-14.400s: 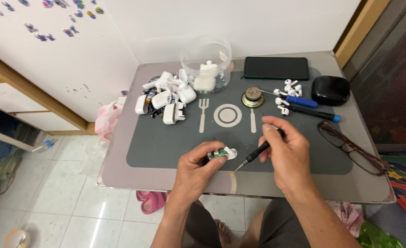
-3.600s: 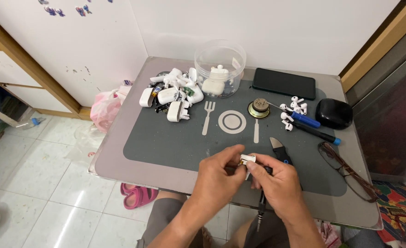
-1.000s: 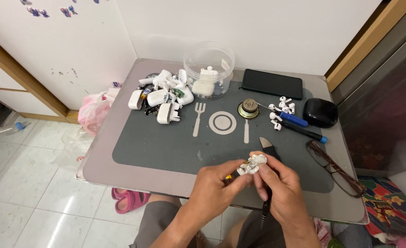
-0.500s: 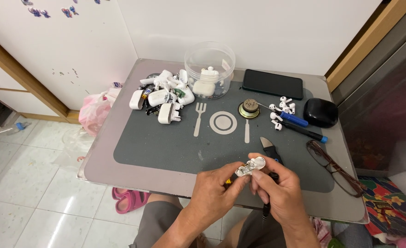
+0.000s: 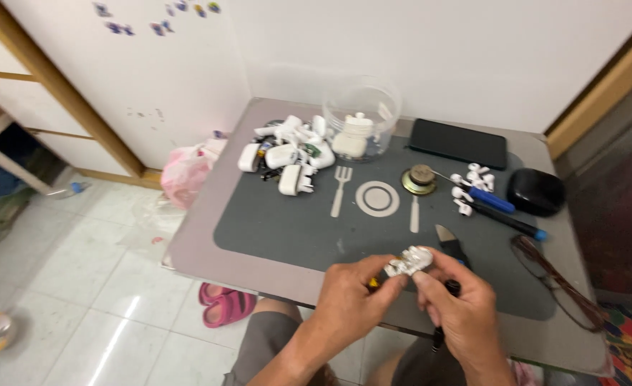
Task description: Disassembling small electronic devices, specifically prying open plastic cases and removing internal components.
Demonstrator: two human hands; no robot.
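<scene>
Black rectangular phone (image 5: 459, 143) lying dark-screened at table's far edge, pink plastic bag (image 5: 185, 171) beside table's left edge

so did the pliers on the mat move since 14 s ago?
Yes. The pliers now lie on the mat below the knife print; earlier that spot was bare and the right hand held a dark tool there.

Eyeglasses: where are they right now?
The eyeglasses lie folded at the table's right edge in the head view, right of the right hand, below the black case.
</scene>
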